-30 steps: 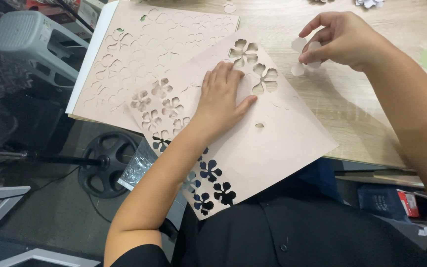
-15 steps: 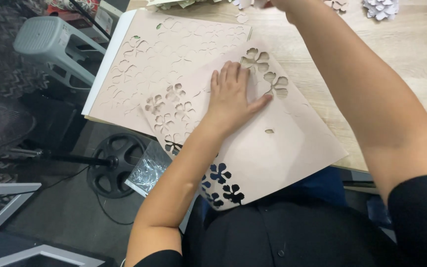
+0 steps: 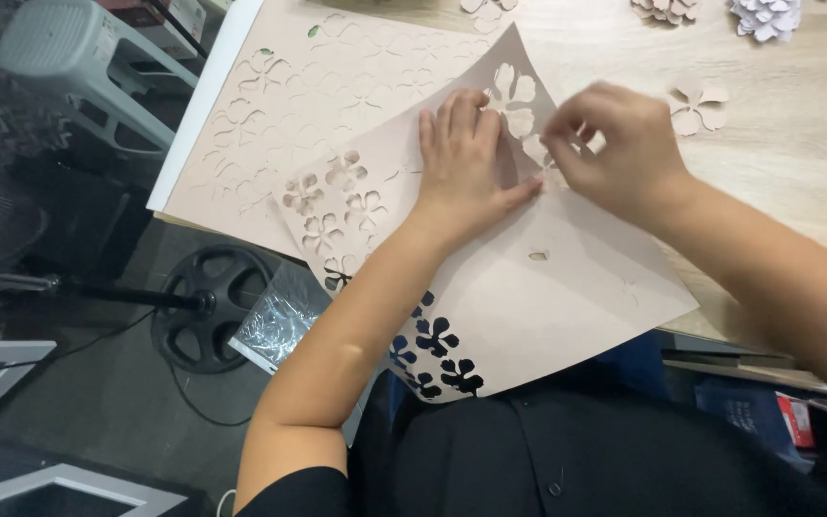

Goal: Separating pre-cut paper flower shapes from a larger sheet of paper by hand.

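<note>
I see my left hand (image 3: 466, 163) lying flat and open on the beige card sheet with flower-shaped cut-outs (image 3: 547, 287), which lies tilted on the light wooden table (image 3: 796, 153). My right hand (image 3: 614, 144) pinches with its fingertips at a flower cut-out just beside the left thumb. Half a second ago the right hand was reaching far away over the table; now it is back at the sheet.

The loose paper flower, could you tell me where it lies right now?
The loose paper flower lies on the wooden table, just beyond the right hand.
</note>
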